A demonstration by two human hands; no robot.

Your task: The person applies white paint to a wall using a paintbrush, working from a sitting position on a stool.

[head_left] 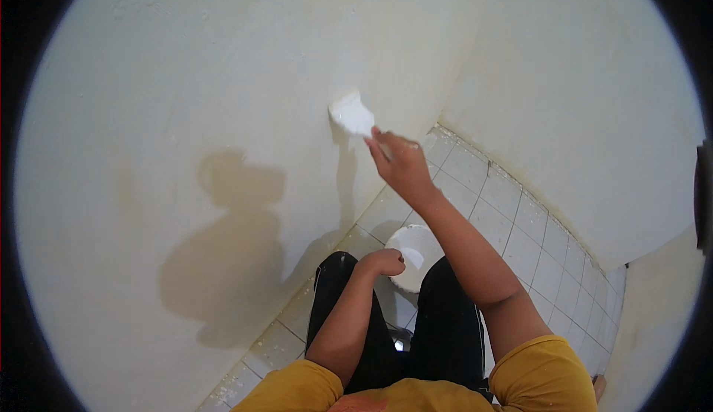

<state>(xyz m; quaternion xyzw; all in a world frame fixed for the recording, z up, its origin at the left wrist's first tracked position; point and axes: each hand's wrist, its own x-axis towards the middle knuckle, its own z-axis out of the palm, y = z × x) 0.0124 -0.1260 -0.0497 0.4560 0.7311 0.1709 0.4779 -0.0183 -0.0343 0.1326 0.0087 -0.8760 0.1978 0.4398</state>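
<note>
My right hand reaches up and forward, its fingers closed round the handle of a paint brush. The wide head of the brush is coated in white paint and lies against the wall in front of me. My left hand is curled closed by my left knee, over the near-left rim of a round bucket. Whether those fingers grip the rim or anything else is hidden. Inside the bucket there is something white, like paint. It stands on the floor just beyond my knees, partly covered by my right knee and left hand.
Off-white tiles cover the floor, with pale specks along the wall's foot. A second pale wall meets the first at a corner ahead. At the far right edge is a dark object. My shadow falls on the left wall.
</note>
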